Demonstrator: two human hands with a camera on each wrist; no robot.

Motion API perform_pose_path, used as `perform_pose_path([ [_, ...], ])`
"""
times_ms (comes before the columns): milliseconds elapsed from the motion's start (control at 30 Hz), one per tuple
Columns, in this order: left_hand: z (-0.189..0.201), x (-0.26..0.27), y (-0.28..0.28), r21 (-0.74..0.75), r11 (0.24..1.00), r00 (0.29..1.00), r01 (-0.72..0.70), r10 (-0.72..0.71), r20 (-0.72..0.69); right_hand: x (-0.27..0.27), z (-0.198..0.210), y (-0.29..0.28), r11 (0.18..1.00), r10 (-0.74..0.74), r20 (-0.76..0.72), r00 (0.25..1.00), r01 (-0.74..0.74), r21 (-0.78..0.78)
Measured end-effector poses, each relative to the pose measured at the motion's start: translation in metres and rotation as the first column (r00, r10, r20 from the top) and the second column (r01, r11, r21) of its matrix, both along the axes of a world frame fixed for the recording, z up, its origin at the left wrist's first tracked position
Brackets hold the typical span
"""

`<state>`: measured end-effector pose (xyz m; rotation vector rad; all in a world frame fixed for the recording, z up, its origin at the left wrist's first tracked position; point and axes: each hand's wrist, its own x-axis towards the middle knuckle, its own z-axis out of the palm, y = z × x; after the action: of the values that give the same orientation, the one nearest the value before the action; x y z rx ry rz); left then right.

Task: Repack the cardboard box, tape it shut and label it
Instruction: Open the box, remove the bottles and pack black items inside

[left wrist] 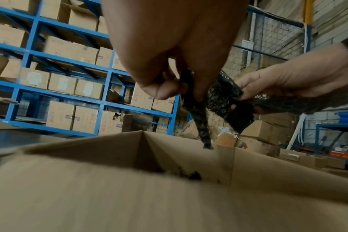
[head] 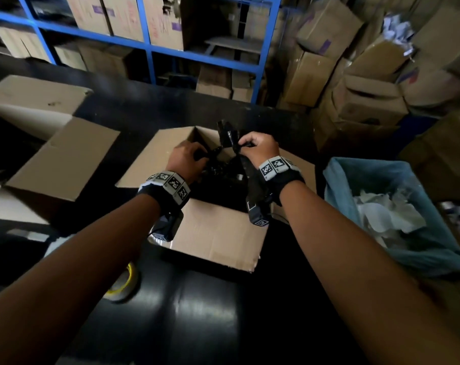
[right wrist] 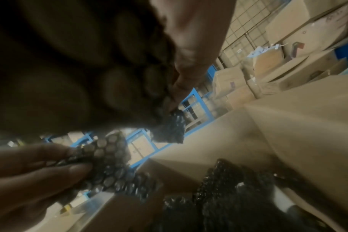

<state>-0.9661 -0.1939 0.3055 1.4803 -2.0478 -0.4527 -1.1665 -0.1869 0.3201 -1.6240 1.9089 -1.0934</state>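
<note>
An open cardboard box (head: 218, 233) stands mid-table with its flaps spread. Black bubble wrap (head: 227, 134) rises out of it. My left hand (head: 198, 158) pinches a twisted strip of the wrap over the box's left side; in the left wrist view that strip (left wrist: 197, 119) hangs from thumb and fingers. My right hand (head: 244, 144) grips the upper part of the wrap just to the right. The right wrist view shows its thumb and fingers closed on a corner of the wrap (right wrist: 173, 125), with more wrap lying in the box (right wrist: 228, 188). What the wrap covers is hidden.
A tape roll (head: 123, 283) with a yellow core lies near the table's front left, under my left forearm. A second open box (head: 63, 159) sits to the left. A bin (head: 368, 175) with a blue liner and white paper stands at the right. Blue shelving (head: 150, 51) with cartons stands behind.
</note>
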Motion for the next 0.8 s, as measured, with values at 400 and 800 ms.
perform_pose_path([
  [400,-0.048,0.004,-0.066,0.379,0.92,0.939,0.103,-0.216,0.268,0.011,-0.039,-0.05,0.817,0.266,-0.249,0.931,-0.081,0.57],
  [800,-0.019,0.017,-0.009,0.088,0.977,0.979,0.193,-0.186,-0.088,0.004,-0.011,-0.003,0.94,0.082,-0.114,0.99,-0.039,0.338],
])
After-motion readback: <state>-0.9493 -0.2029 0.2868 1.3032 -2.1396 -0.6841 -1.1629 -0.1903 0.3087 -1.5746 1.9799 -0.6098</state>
